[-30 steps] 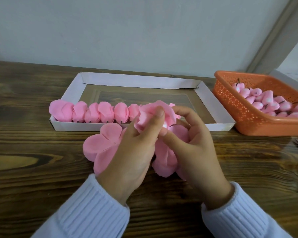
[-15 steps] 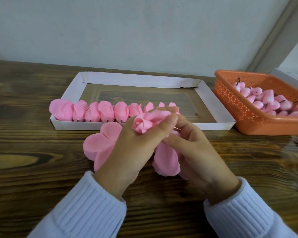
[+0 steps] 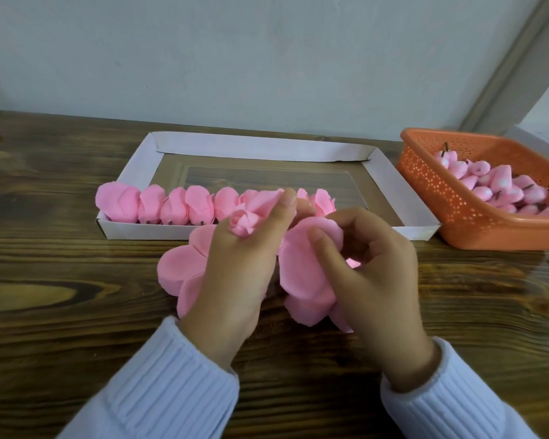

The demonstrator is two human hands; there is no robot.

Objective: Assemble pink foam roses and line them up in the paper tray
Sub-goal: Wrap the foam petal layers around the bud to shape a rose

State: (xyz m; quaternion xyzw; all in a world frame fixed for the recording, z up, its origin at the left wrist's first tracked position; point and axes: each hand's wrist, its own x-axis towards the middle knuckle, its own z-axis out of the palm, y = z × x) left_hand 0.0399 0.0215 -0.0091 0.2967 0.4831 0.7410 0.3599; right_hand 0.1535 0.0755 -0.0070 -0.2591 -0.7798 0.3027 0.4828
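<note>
The left hand (image 3: 235, 267) is pinching the seemingly soft, crushable rose (image 3: 243, 218), and at its three o'clock the right hand (image 3: 374, 277) is gripping a floppy petal (image 3: 301, 264).

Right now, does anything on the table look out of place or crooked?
Only slightly: the leftmost rose in the tray looks wider and looser than the other roses and bulges over the left wall. Nothing looks spilled.

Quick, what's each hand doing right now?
Left hand: closed, holding the half-made rose.
Right hand: closed, fingers pinching a loose petal sheet.
</note>
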